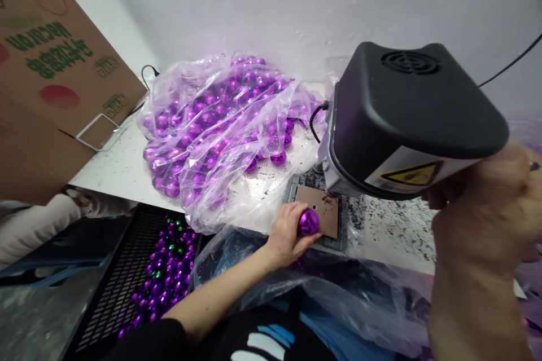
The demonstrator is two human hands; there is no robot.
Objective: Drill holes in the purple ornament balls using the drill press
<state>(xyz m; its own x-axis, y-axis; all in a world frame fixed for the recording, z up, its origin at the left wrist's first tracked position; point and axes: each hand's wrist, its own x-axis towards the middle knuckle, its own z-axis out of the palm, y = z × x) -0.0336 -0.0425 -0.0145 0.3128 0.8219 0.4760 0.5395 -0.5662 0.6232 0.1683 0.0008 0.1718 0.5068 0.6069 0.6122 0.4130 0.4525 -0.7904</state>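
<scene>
My left hand (287, 237) is closed around a shiny purple bauble (309, 222), fingers on its far side and thumb on the near side. It holds the ball at the left front part of a brown square plate (328, 211), which has a small hole and sits on the machine's base. Above the plate hangs the machine's black housing (419, 101), with a yellow warning label. My right hand (483, 208) is raised beside the housing's right end, fingers curled. What they grip is hidden behind the housing and the hand.
A clear plastic bag (220, 124) full of purple baubles lies on the white table (122, 172). A black crate (114, 271) at lower left holds purple and green shiny pieces. A cardboard box (55, 90) stands at left, above a person's leg (38, 228). Dark flecks litter the tabletop.
</scene>
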